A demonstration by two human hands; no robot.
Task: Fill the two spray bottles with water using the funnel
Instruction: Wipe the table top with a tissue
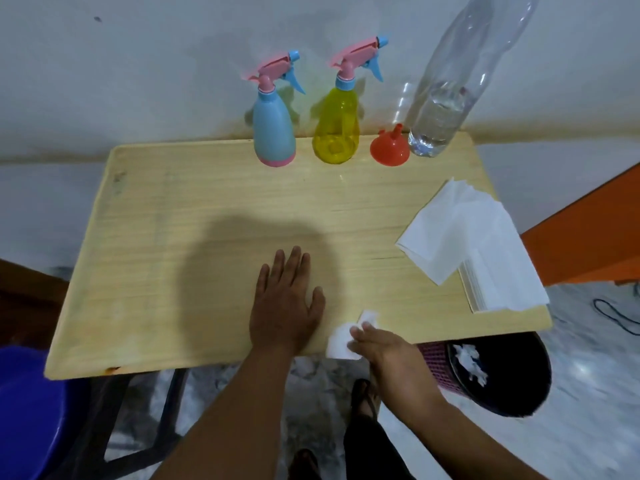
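Along the surface [207,216] far edge, left to right: blue spray bottle [274,133], yellow spray bottle [335,129], both capped; inverted orange funnel [389,147]; part-full water bottle [440,112]. Judged light, rigid, slippery plastic; best held at the waist. Left hand [285,306] lies flat, fingers straight. Right hand [377,344] pinches a tissue [341,341] at the near edge.

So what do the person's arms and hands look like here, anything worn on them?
Both arms are bare along all that shows: no sleeves. The left hand and right hand wear no gloves, and no ring, watch or bracelet can be made out. No marks are visible on them.
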